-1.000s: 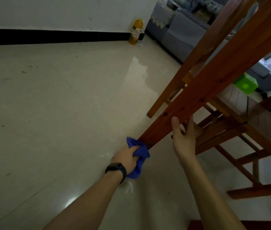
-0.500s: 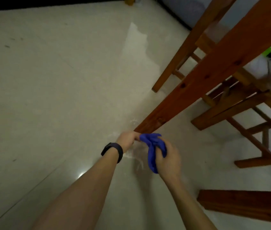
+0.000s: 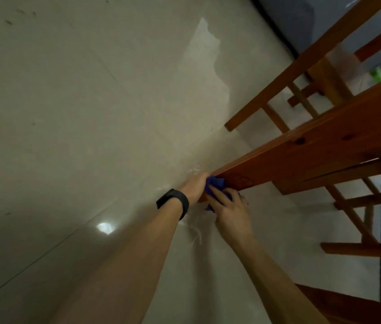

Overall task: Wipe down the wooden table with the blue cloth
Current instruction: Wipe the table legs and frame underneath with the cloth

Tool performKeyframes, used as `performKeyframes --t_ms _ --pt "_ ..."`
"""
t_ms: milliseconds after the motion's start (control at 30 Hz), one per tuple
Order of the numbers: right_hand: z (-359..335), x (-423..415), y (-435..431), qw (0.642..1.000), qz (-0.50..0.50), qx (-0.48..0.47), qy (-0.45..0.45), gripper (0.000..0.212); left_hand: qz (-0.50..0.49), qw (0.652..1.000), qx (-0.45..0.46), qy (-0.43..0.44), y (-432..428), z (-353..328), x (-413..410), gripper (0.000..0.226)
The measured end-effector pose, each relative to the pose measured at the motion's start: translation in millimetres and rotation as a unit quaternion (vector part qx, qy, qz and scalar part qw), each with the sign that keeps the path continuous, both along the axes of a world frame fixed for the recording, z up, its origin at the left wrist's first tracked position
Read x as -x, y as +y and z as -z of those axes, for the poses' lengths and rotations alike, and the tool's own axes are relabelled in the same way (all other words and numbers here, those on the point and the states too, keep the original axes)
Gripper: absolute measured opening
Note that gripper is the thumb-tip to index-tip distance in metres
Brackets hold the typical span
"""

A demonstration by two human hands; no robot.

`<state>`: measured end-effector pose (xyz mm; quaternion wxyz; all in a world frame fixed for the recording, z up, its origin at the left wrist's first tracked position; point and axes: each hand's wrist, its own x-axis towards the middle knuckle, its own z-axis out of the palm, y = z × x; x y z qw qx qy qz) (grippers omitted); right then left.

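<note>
One left hand (image 3: pixel 194 187), one right hand (image 3: pixel 231 206), one blue cloth (image 3: pixel 215 183), one wooden table (image 3: pixel 313 155), one black wristband (image 3: pixel 173 202).

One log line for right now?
cloth: on foot of table leg | right hand: holds cloth | left hand: beside cloth, grip unclear

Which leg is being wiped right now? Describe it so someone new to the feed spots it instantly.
The wooden table fills the right side, above the pale floor. Take its nearest leg, the broad knotty beam running down-left to where the left hand and right hand meet at the blue cloth. The leg beyond it is thinner and nobody touches it.
</note>
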<state>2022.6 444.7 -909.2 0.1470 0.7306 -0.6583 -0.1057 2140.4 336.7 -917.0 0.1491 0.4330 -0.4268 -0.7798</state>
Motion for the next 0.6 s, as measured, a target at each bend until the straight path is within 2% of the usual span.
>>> performKeyframes --t_ms 67,133,200,267,367,433,467,500,533,600 --pt "-19 -1 -2 0.998 -0.021 0.055 -0.018 0.045 -0.001 1.000 -0.020 0.017 -4 6 -3 0.035" --pt "-31 2 -2 0.993 -0.009 0.120 0.005 0.049 -0.012 0.999 -0.046 0.026 -8 1 -6 0.045" --pt "-23 4 -5 0.991 -0.001 0.121 0.056 0.050 -0.036 0.998 -0.053 0.009 -10 3 -3 0.049" --pt "2 3 -8 0.995 -0.018 0.050 0.089 0.045 -0.049 0.998 -0.042 -0.012 -8 5 -2 0.045" --pt "29 -7 -20 0.994 0.017 -0.106 0.034 0.055 -0.027 0.999 -0.015 -0.044 -8 9 -10 0.033" --pt "44 -6 -22 0.979 0.027 -0.200 0.009 0.050 0.018 0.997 0.006 -0.078 -8 15 -19 0.025" --pt "50 -3 -19 0.975 0.070 -0.201 -0.066 0.049 0.046 0.994 0.009 -0.097 -5 18 -24 0.025" --pt "49 -4 -14 0.954 0.145 -0.180 -0.189 0.049 0.070 0.992 -0.019 -0.103 -2 19 -29 0.029" --pt "45 -8 -7 0.908 0.239 -0.132 -0.317 0.047 0.095 0.987 -0.076 -0.103 2 20 -34 0.038" --pt "23 -23 4 0.780 0.346 0.007 -0.521 0.044 0.157 0.964 -0.198 -0.077 12 24 -39 0.066"
